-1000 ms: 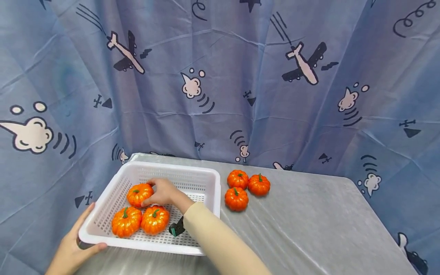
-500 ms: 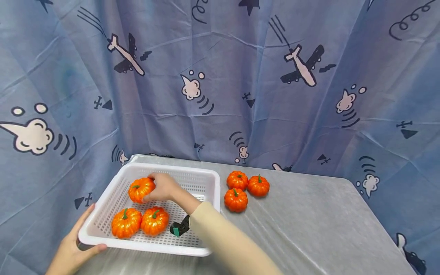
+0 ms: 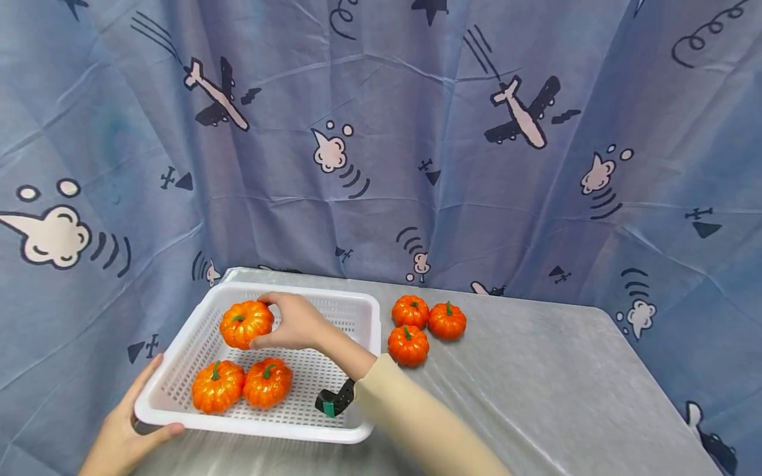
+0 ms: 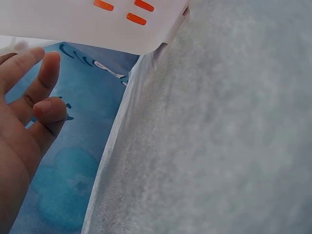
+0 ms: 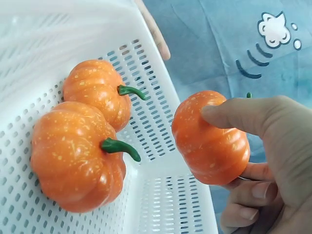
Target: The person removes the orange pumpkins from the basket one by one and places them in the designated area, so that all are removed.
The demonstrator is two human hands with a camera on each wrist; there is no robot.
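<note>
My right hand (image 3: 296, 322) pinches a small orange pumpkin (image 3: 244, 325) between thumb and fingers, raised over the back left of a white perforated plastic basket (image 3: 262, 431). Seen from the right wrist, the thumb presses the side of the held pumpkin (image 5: 207, 141) while the other fingers curl beneath. Two more pumpkins sit side by side at the basket's front left, a left one (image 3: 217, 389) and a right one (image 3: 268, 383), each with a green stem. My left hand (image 3: 122, 426) grips the basket's near left corner, thumb at the front rim and fingers along the left side.
Right of the basket, three pumpkins stand clustered on the grey-covered table (image 3: 536, 377): a back one (image 3: 410, 311), a right one (image 3: 448, 321) and a front one (image 3: 408, 346). A blue patterned curtain (image 3: 381, 165) surrounds the table behind and at the sides.
My right hand has lifted the pumpkin up from beside the other two in the basket. The left hand stays at the basket corner, and the three pumpkins outside stay put.
</note>
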